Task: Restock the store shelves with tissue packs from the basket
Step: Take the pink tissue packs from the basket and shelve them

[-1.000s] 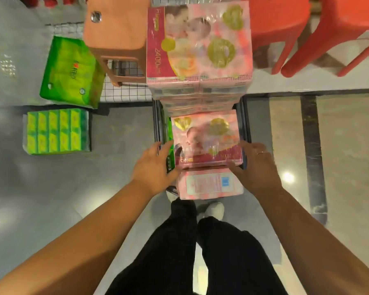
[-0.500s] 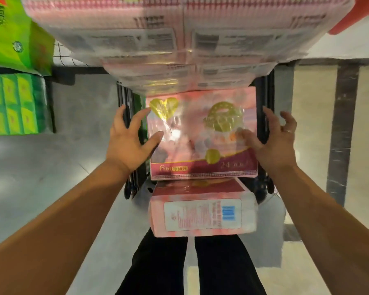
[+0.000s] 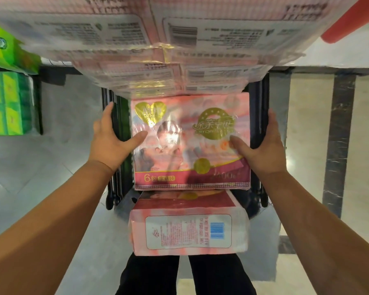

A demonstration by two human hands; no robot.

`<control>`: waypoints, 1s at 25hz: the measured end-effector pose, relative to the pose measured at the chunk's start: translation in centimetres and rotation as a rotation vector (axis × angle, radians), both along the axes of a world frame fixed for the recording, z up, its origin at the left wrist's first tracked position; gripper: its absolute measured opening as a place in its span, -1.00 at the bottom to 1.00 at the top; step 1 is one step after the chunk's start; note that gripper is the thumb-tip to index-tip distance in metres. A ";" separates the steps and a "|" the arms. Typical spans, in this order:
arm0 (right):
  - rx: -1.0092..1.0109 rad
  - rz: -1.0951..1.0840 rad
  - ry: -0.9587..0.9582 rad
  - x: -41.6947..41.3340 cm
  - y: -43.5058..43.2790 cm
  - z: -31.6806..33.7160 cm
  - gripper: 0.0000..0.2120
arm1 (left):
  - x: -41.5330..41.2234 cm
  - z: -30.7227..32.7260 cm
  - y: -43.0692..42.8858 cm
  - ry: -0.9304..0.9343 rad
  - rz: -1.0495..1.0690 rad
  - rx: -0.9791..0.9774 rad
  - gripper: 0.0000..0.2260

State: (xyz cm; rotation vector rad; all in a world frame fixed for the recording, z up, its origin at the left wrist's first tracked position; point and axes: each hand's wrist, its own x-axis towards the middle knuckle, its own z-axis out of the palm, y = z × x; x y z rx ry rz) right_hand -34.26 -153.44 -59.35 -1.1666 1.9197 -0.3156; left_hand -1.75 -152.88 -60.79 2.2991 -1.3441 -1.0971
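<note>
Far left I see green tissue packs (image 3: 6, 103) stacked by the floor. The left hand (image 3: 111, 141) grasps the left edge of the pink tissue pack (image 3: 190, 141), with the thumb on its top face and the fingers down beside the black basket (image 3: 115, 188) rail. The pack lies flat between the basket's side rails, beneath a stack of pink packs (image 3: 179, 50) that fills the upper view. A barcode pack (image 3: 188, 233) sits just below it, nearer the legs. The right hand (image 3: 264, 145) grasps the pack's right edge, thumb on top. A red chair leg (image 3: 349, 22) shows top right.
</note>
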 end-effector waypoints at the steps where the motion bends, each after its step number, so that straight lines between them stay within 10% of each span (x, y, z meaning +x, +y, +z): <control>1: -0.002 -0.001 -0.014 -0.1 -0.2 0.1 0.03 | 0.3 -0.1 -0.2 0.007 -0.003 0.004 0.01; 25: -0.204 -0.151 -0.155 -0.7 4.3 0.6 -0.06 | 0.4 1.3 2.8 0.232 0.088 -0.189 0.03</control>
